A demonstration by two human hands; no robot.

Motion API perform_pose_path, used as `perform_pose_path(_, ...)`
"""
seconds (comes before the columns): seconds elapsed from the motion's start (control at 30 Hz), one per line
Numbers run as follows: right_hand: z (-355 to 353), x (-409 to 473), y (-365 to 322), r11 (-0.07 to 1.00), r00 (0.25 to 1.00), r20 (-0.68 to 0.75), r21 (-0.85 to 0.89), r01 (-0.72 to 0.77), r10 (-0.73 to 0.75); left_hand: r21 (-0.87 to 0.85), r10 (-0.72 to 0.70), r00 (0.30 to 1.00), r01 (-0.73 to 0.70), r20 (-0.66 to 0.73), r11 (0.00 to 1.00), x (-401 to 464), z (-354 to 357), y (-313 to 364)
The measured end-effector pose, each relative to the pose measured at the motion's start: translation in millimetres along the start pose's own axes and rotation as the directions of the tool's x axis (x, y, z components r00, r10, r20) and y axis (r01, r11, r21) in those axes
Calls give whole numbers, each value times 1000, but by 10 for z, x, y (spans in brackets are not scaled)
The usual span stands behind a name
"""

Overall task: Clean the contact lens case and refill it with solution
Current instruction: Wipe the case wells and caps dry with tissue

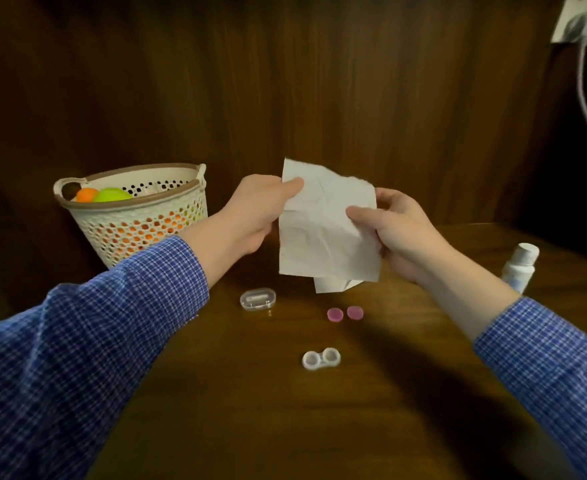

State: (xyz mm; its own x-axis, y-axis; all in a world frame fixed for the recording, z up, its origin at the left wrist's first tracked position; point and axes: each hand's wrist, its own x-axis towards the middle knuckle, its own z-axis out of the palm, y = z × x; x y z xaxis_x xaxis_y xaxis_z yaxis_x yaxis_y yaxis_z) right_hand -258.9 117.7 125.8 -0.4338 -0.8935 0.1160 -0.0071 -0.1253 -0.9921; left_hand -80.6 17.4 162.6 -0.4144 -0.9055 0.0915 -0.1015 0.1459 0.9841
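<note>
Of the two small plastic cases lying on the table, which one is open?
The white twin-well lens case nearest the camera: both wells are uncovered, its pink caps lying apart. The clear oval case farther left is closed.

There is a single view, from a wide-angle camera worn on the person's head. It looks forward and down over both outstretched forearms onto a wooden tabletop, facing a dark wood-panelled wall behind it. The left hand and right hand sit near the middle of the picture, close to the lens. The edges bow and blur, so the white fitting at top right, perhaps a wall socket, is hard to read.
</note>
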Motion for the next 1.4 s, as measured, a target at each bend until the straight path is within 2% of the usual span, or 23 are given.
perform_pose_path(0.13,-20,-352,-47,998,995,-100,-54,25,-31,129,135,991,-134,1,983,-422,-43,22)
perform_pose_path(0.23,-48,-612,-118,992,988,-112,-69,103,-110,181,211,969,-232,126,956,-728,-131,48)
perform_pose_path(0.37,-102,-941,-242,982,988,18,-108,154,-153,296,257,953,-295,159,909,-1060,-231,85)
perform_pose_path(0.47,-162,-1138,-295,971,974,150,-147,190,-168,303,304,941,-335,147,892,-1224,-297,104)
perform_pose_path(0.6,-205,-1251,-282,950,967,176,-221,221,-184,316,349,927,-374,135,872,-1347,-406,96)
perform_pose_path(0.67,-206,-1278,-273,935,965,167,-259,241,-203,336,350,924,-382,153,861,-1394,-438,76)
perform_pose_path(0.77,-217,-1300,-256,938,964,194,-261,228,-180,287,294,938,-337,183,897,-1423,-475,44)
perform_pose_path(0.87,-223,-1282,-245,960,970,216,-226,163,-113,240,237,947,-288,218,927,-1433,-504,-9)
perform_pose_path(0.97,-234,-1248,-235,979,972,233,-184,87,-43,269,272,933,-331,235,904,-1430,-536,-82)
perform_pose_path(1.13,-188,-1218,-144,926,974,210,-344,158,-88,392,361,915,-404,181,826,-1404,-535,-185)
perform_pose_path(1.27,-128,-1185,-74,890,975,184,-413,193,-126,424,323,934,-358,155,832,-1399,-553,-259)
perform_pose_path(1.4,-84,-1195,-50,881,973,191,-429,201,-130,440,250,949,-311,192,843,-1399,-573,-304)
